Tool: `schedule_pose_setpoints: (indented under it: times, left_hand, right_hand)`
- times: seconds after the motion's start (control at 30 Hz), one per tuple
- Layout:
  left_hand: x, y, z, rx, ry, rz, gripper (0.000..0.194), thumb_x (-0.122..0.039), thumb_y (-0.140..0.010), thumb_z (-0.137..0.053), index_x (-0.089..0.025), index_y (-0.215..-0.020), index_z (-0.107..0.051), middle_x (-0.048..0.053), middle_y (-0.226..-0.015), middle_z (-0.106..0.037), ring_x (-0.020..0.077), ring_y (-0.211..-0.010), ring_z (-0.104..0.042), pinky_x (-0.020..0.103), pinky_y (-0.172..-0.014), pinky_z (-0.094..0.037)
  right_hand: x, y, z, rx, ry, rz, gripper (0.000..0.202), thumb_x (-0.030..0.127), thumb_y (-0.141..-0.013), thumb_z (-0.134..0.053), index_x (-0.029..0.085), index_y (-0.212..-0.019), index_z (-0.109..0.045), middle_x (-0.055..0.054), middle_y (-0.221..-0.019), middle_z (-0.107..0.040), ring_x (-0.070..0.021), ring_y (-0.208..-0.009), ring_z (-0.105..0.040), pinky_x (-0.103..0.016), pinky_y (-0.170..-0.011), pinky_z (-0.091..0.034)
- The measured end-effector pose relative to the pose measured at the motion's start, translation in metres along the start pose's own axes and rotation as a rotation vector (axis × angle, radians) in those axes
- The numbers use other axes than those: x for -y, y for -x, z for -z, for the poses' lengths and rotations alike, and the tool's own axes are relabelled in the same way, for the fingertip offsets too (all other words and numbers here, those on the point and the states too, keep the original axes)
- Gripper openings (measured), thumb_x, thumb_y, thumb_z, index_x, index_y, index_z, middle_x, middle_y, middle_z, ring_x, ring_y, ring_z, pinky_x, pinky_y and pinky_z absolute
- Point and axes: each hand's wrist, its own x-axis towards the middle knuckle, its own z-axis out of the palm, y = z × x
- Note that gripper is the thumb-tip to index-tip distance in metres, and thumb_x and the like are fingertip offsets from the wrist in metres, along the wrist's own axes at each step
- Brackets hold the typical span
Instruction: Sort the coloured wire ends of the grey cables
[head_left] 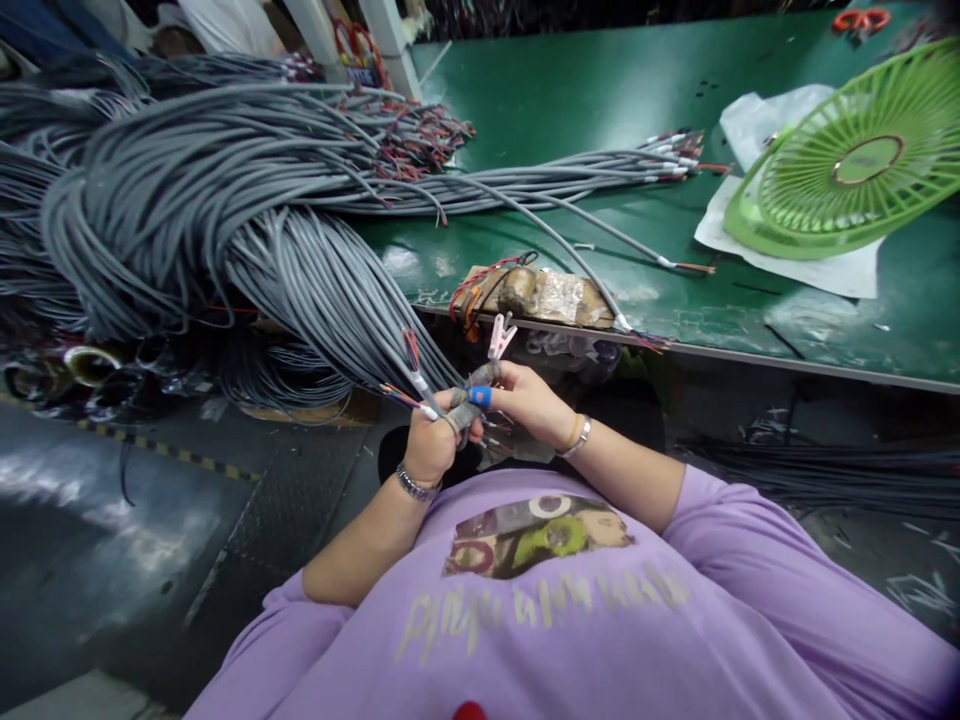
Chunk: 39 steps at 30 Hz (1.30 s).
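Note:
A thick bundle of grey cables (pixel 330 290) hangs over the table's front edge and runs down to my hands. My left hand (pixel 433 446) is closed around cable ends, with white sleeves and stripped coloured wires (pixel 401 397) sticking out beside the thumb. My right hand (pixel 534 402) meets it from the right, its fingers closed at the same cable ends, so exactly what they pinch is partly hidden. Grey tape wraps several fingers, and blue tape (pixel 480 397) is on one right finger. Just above the right hand is a pink clothes peg (pixel 501 337) at the table edge.
On the green table (pixel 585 90) lie more grey cables (pixel 555 180) with bared ends. A green fan (pixel 840 165) stands at right, and red-handled scissors (pixel 861 20) lie behind. A taped block with wires (pixel 532 292) sits at the front edge. Dark cables (pixel 825 475) lie below.

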Motion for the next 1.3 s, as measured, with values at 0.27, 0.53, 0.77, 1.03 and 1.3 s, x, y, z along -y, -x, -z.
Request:
schedule_pose_setpoints:
  times: [0.27, 0.53, 0.77, 1.03, 1.3]
  left_hand:
    - [0.000, 0.002, -0.003, -0.033, 0.009, 0.001, 0.032, -0.039, -0.077, -0.069, -0.015, -0.056, -0.062, 0.001, -0.048, -0.061, 0.0071, -0.038, -0.048, 0.020, -0.038, -0.028]
    - [-0.009, -0.004, 0.002, 0.005, 0.078, 0.080, 0.033, -0.042, -0.071, -0.071, -0.016, -0.055, -0.058, 0.001, -0.045, -0.059, 0.0085, -0.035, -0.049, 0.019, -0.034, -0.026]
    - [-0.025, -0.015, -0.008, 0.108, 0.112, 0.152, 0.031, -0.042, -0.066, -0.074, -0.015, -0.058, -0.059, 0.000, -0.044, -0.059, 0.0081, -0.034, -0.048, 0.019, -0.035, -0.028]
    - [-0.028, -0.032, -0.011, 0.180, 0.161, 0.233, 0.032, -0.042, -0.063, -0.076, -0.015, -0.062, -0.059, -0.001, -0.042, -0.056, 0.0081, -0.033, -0.046, 0.019, -0.034, -0.026]
    - [-0.023, -0.037, -0.013, 0.222, 0.166, 0.241, 0.031, -0.039, -0.065, -0.075, -0.015, -0.058, -0.057, -0.001, -0.042, -0.057, 0.0074, -0.033, -0.046, 0.018, -0.034, -0.028]
  right_hand:
    - [-0.011, 0.002, -0.011, -0.233, -0.177, -0.083, 0.035, 0.040, -0.061, -0.082, 0.016, -0.070, -0.058, 0.005, -0.058, -0.053, -0.0061, -0.052, -0.043, -0.021, -0.051, -0.036]
    - [-0.013, 0.000, 0.026, -0.271, -0.356, -0.109, 0.042, 0.055, -0.068, -0.076, 0.017, -0.078, -0.060, 0.002, -0.069, -0.058, -0.0065, -0.055, -0.047, -0.021, -0.053, -0.041]
    - [0.003, -0.025, 0.035, -0.106, -0.243, -0.178, 0.055, 0.070, -0.074, -0.063, 0.016, -0.084, -0.065, -0.002, -0.074, -0.062, -0.0076, -0.053, -0.048, -0.021, -0.049, -0.039]
    - [-0.001, -0.035, 0.023, -0.271, -0.048, 0.163, 0.059, 0.076, -0.070, -0.060, 0.017, -0.069, -0.061, 0.001, -0.061, -0.055, -0.0077, -0.052, -0.038, -0.023, -0.051, -0.031]
    - [0.001, -0.043, 0.013, -0.186, -0.477, 0.012, 0.056, 0.069, -0.066, -0.072, 0.014, -0.076, -0.067, 0.002, -0.061, -0.057, -0.0082, -0.055, -0.047, -0.023, -0.055, -0.039]
